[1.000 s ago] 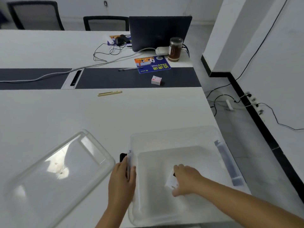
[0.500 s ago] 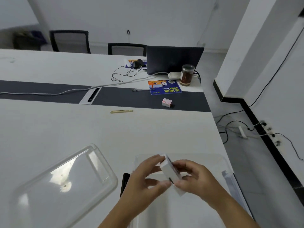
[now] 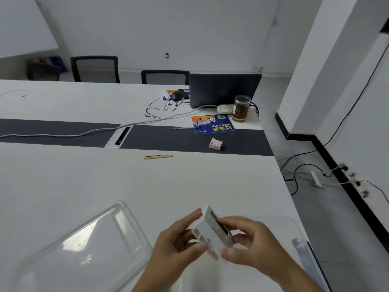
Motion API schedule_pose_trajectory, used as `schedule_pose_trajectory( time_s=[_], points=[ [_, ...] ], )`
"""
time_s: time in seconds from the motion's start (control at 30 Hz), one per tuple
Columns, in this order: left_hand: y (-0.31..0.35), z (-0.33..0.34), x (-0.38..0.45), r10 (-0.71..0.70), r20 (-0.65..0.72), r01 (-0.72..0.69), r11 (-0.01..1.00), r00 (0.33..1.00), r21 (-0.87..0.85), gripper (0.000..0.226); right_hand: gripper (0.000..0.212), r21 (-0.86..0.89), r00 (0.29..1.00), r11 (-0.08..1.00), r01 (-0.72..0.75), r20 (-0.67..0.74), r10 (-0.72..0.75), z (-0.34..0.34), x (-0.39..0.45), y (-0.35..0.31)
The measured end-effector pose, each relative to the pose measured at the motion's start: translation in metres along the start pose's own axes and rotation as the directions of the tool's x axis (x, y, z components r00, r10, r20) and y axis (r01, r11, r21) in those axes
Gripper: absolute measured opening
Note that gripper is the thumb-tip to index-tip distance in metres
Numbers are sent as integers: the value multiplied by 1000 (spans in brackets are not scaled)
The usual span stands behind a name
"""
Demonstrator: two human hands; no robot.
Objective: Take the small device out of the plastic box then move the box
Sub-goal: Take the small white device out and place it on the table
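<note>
A small white device with dark slots on one face is held up in the air between both hands, above the clear plastic box. My left hand grips its left side with thumb and fingers. My right hand pinches its right side and lower corner. Only the box's far rim and right edge with a grey clip show; my hands and arms hide the rest of it.
The clear lid lies on the white table left of the box. Farther back are a yellow pen, a small red-and-white carton, a blue mat, a jar, a laptop and cables. The table's right edge drops to the floor.
My right hand has lifted the device out of the box. My left hand left the box's rim and took hold of the device too. The view has tilted upward.
</note>
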State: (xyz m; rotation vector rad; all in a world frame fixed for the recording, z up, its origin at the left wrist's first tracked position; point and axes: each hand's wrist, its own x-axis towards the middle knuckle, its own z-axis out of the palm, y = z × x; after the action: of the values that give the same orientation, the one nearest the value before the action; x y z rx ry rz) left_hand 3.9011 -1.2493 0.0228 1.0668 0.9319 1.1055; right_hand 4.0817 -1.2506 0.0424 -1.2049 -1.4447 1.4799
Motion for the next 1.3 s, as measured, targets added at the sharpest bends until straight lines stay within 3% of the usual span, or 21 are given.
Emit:
schedule_pose_trajectory(
  time_s=[0.13, 0.33, 0.47, 0.6, 0.73, 0.8, 0.87, 0.93, 1.0, 1.07, 1.17, 1.3],
  points=[
    [-2, 0, 4, -9, -36, 7, 998, 999, -55, 48, 43, 142, 998, 988, -60, 26, 57, -2, 5, 5],
    [-12, 4, 15, -35, -143, 15, 991, 989, -135, 37, 53, 117, 998, 992, -55, -20, 57, -1, 11, 12],
    [-8, 6, 23, -56, -93, 47, 995, 994, -87, 39, 75, 425, 986, 899, -110, -64, 151, -6, 17, 21],
    [-4, 8, 32, -81, -10, 80, 995, 997, -63, 35, 27, 556, 968, 812, -177, -52, 246, -16, 21, 23],
    [-9, 12, 41, -92, -75, 90, 995, 993, -33, 29, 64, 653, 952, 732, -194, -54, 301, -18, 22, 28],
    [-16, 11, 46, -57, -206, 84, 989, 977, 124, 30, 65, 677, 941, 719, -156, -119, 317, -21, 27, 26],
    [-18, 7, 51, 96, -295, 27, 922, 951, 387, 29, 43, 638, 917, 764, -98, -241, 319, -30, 36, 25],
    [-19, 0, 56, 222, -285, 5, 780, 932, 626, 26, 10, 553, 861, 832, -41, -403, 311, -45, 52, 20],
    [-26, -9, 61, 230, -255, 41, 663, 939, 748, 39, 15, 388, 823, 918, -85, -492, 285, -59, 73, 17],
    [-33, -17, 65, 107, -251, 114, 678, 962, 726, 31, 15, 229, 806, 958, -174, -526, 272, -71, 100, 24],
    [-46, -24, 67, 2, -249, 164, 746, 969, 646, 14, 35, 40, 765, 939, -342, -568, 303, -83, 144, 42],
    [-56, -30, 69, -10, -263, 169, 791, 965, 589, 28, 37, -141, 711, 859, -492, -635, 303, -91, 193, 66]
  ],
)
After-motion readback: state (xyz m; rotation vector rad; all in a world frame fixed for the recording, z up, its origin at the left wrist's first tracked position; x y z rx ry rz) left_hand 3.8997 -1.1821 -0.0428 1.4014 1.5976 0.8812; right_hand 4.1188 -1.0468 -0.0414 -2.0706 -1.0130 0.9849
